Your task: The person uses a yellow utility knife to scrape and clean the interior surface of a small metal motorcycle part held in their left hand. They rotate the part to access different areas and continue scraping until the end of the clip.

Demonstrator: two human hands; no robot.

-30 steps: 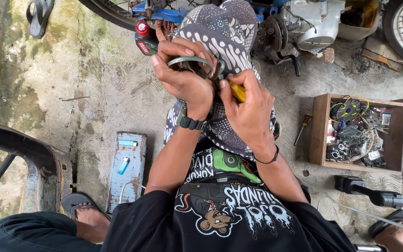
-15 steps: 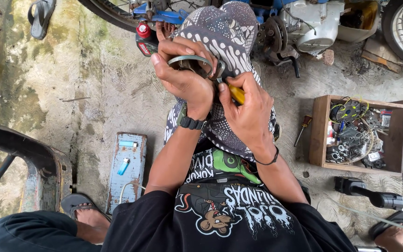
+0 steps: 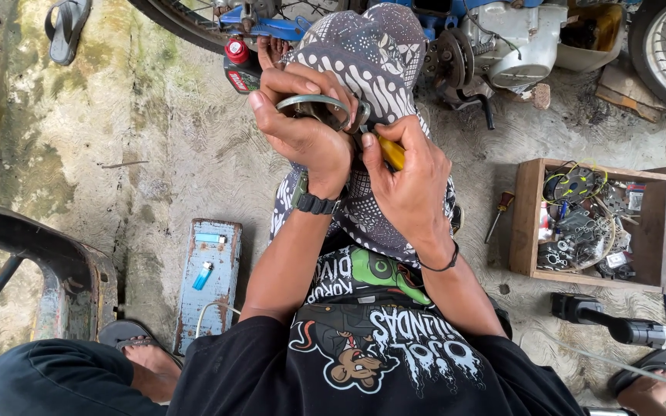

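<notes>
Here our left hand [image 3: 306,139] clamps the metal ring [image 3: 319,104] while our right hand [image 3: 410,181] grips the yellow-handled screwdriver [image 3: 391,152] (tip hidden), which could slip into a finger.

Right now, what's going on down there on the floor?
A person sitting on the concrete floor works with both hands over a patterned black-and-white cloth. The left hand grips a round grey metal ring-shaped part, while the right hand presses a yellow-handled tool against it. A wooden box of small parts and wires sits to the right, a blue motorbike stands ahead, and a worn blue metal case lies to the left.
</notes>
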